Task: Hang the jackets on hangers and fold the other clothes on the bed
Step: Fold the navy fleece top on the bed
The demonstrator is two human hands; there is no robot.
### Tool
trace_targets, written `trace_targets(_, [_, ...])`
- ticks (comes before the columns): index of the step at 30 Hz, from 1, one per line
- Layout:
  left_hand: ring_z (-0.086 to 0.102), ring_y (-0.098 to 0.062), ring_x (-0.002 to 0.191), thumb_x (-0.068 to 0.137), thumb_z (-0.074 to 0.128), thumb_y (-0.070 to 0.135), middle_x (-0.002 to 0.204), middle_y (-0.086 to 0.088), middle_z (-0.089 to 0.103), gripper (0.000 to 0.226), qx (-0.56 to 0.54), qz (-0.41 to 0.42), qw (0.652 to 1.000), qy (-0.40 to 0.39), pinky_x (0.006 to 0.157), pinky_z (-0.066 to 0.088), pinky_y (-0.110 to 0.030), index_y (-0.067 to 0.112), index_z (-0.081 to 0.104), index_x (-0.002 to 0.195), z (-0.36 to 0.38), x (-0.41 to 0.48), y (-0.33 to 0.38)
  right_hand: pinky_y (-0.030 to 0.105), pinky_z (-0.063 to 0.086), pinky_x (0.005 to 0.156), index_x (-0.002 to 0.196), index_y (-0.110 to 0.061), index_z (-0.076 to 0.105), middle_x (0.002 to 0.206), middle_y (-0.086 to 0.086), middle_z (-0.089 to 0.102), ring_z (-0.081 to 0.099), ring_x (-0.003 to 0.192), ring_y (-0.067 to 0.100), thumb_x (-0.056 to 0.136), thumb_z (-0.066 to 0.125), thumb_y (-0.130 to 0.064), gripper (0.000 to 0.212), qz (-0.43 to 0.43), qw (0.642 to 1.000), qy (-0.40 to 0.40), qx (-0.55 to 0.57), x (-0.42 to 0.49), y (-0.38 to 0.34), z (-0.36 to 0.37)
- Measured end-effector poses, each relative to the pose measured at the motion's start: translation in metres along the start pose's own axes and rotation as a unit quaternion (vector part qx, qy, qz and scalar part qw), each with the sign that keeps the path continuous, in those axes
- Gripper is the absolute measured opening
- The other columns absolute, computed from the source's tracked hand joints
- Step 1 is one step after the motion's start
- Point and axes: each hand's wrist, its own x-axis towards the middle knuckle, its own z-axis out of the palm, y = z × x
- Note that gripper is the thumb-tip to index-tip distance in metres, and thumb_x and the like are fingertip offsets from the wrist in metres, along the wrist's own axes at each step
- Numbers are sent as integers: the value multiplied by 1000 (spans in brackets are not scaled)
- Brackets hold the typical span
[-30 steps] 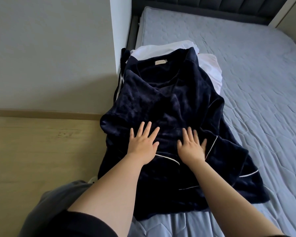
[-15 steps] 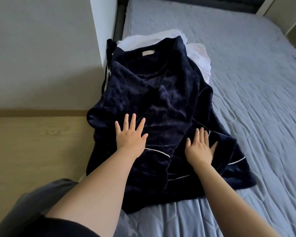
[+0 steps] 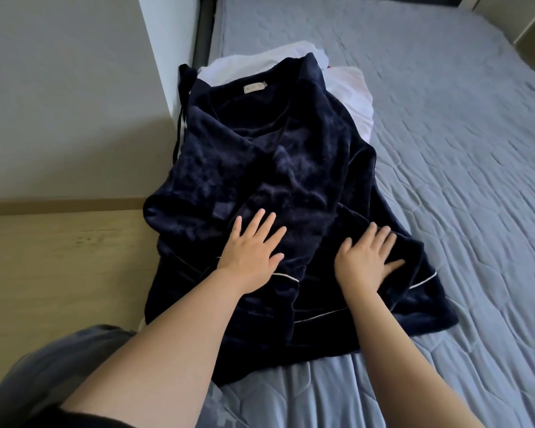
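Observation:
A dark navy velvet garment (image 3: 269, 168) with thin white piping lies spread on the left side of the bed (image 3: 445, 149), collar and label pointing away from me. My left hand (image 3: 252, 250) lies flat on its middle with fingers spread. My right hand (image 3: 368, 261) presses flat on the right sleeve area, fingers straight. White clothes (image 3: 349, 84) lie under the garment near its collar, mostly hidden.
The bed carries a grey-blue quilted cover. A pale wall corner (image 3: 167, 72) stands at the left beside the bed frame. Light wooden floor (image 3: 59, 273) runs along the bed's left edge. My grey trouser leg (image 3: 59, 366) shows at the bottom left.
Both hands have slid over the garment, moving apart: the left toward its left, the right out onto the right sleeve. My head moved closer.

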Motion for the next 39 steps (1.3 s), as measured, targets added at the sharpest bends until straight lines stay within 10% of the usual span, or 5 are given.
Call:
trace_targets(6, [-12, -18, 145, 100, 28, 38, 159, 2, -8, 58, -103, -92, 990, 14, 116, 1, -48, 24, 3, 151, -4, 5, -2, 51, -6, 114, 150, -16, 16, 159, 7, 2, -8, 146, 22, 99, 31, -30, 55, -286, 958, -9, -10, -7, -64, 9])
trace_targets(19, [-9, -19, 146, 101, 24, 42, 159, 2, -5, 58, -109, -152, 982, -9, 116, 3, -46, 28, -1, 151, -16, 34, -46, 49, 9, 114, 138, -6, 35, 151, 15, 26, 17, 142, 30, 96, 37, -26, 46, -368, 922, -10, -117, 46, -122, 12])
trace_targets(27, [-6, -21, 146, 100, 29, 40, 159, -1, -2, 56, -126, -239, 962, 37, 115, 7, -48, 26, 9, 151, -24, 70, -131, 26, 25, 47, 47, -11, 42, 48, 2, 37, 35, 42, 18, 62, 64, 5, 31, -434, 882, 97, -156, 81, -166, -15])
trace_targets(31, [2, -23, 146, 100, 34, 36, 159, -3, 2, 58, -236, -305, 921, 53, 117, 12, -45, 23, 9, 151, -36, 107, -164, 43, 44, 70, 86, 0, 62, 93, 18, 61, 58, 84, 37, 73, 64, -6, 14, -459, 873, 158, -43, 113, -202, -14])
trace_targets(39, [42, -30, 129, 96, 43, 33, 148, -5, 38, 58, -537, -385, 742, 115, 104, 36, -39, 23, 20, 150, -61, 177, -209, 36, 11, 116, 141, -8, 30, 155, 13, 14, 13, 142, 28, 91, 48, -21, 55, -294, 940, 123, 119, 212, -242, -25])
